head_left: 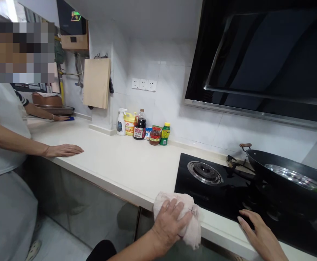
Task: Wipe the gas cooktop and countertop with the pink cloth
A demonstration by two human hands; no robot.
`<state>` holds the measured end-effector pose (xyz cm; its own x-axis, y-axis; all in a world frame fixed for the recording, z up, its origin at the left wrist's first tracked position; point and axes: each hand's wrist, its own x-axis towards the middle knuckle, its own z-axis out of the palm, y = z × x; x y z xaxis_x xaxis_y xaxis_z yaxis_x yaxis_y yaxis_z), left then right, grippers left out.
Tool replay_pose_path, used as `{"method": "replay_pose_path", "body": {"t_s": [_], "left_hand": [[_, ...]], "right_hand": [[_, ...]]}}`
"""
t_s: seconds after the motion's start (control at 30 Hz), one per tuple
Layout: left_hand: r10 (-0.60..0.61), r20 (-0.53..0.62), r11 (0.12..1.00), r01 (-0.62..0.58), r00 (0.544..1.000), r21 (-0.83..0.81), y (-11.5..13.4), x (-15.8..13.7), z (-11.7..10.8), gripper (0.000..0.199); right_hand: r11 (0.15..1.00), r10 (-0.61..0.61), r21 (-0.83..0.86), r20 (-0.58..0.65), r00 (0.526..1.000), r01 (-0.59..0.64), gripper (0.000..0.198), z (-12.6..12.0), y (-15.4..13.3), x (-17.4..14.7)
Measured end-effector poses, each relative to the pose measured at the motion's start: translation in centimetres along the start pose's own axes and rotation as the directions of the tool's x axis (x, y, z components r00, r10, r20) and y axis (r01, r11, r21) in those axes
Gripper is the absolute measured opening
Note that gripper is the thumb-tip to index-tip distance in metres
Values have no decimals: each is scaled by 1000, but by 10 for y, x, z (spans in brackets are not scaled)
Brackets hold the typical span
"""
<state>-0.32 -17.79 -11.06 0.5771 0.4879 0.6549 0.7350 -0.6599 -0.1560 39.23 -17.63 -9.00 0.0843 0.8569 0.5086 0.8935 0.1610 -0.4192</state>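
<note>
My left hand [170, 224] presses a crumpled pale pink cloth [178, 199] onto the counter's front edge, by the left front corner of the stove. Part of the cloth hangs down over the edge. My right hand [260, 233] rests at the front of the black glass gas stove [215, 197], its thumb and fingers apart and nothing seen in it. The stove's left burner [205, 173] is bare. On the right side sits a large black wok [267, 166] with a shiny metal piece [294, 175] inside.
Another person [6, 137] stands at left, one hand [66, 149] flat on the white counter [115, 159], the other on a blue cloth [70, 118]. Against the wall stand a spray bottle [121, 123], a sauce bottle [140, 127] and jars. A black range hood [261, 54] overhangs the stove.
</note>
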Motion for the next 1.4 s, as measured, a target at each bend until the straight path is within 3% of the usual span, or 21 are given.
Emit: {"method": "replay_pose_path", "body": {"t_s": [0.17, 0.37, 0.53, 0.67, 0.83, 0.9, 1.0, 1.17, 1.3, 1.4], "left_hand": [[-9, -36, 997, 12, 999, 80, -76, -43, -20, 66], [-120, 88, 970, 98, 989, 224, -182, -96, -70, 73], [-308, 148, 905, 241, 940, 352, -233, -120, -113, 75], [-506, 106, 763, 387, 856, 518, -244, -127, -131, 79], [-661, 89, 649, 508, 745, 566, -264, -137, -141, 76], [-639, 117, 686, 495, 760, 533, -273, -141, -141, 76], [-538, 140, 787, 435, 832, 438, -273, -145, -137, 76], [-339, 164, 926, 298, 926, 232, -231, -125, -118, 74], [-359, 241, 929, 320, 901, 188, -207, -93, -110, 76], [-406, 320, 914, 370, 856, 168, -215, -77, -112, 71]], "right_hand": [[999, 42, 12, 22, 999, -42, 50, -2, -4, 0], [998, 46, 34, 20, 999, -47, 54, 5, 6, 2], [999, 38, 29, 15, 999, -39, 53, 7, 8, 1], [999, 20, 27, 18, 1000, -21, 51, 5, 3, 0], [1000, -5, 23, 6, 1000, 5, 50, 6, 1, 1], [1000, -10, 21, 2, 1000, 10, 50, 7, 3, 1], [1000, -4, 26, -7, 1000, 5, 52, 9, 8, 1], [999, 17, 30, -9, 1000, -17, 53, 14, 15, 1], [1000, 17, 26, 3, 1000, -17, 54, 11, 12, 1], [1000, 23, 20, 17, 1000, -23, 54, 6, 7, 1]]}}
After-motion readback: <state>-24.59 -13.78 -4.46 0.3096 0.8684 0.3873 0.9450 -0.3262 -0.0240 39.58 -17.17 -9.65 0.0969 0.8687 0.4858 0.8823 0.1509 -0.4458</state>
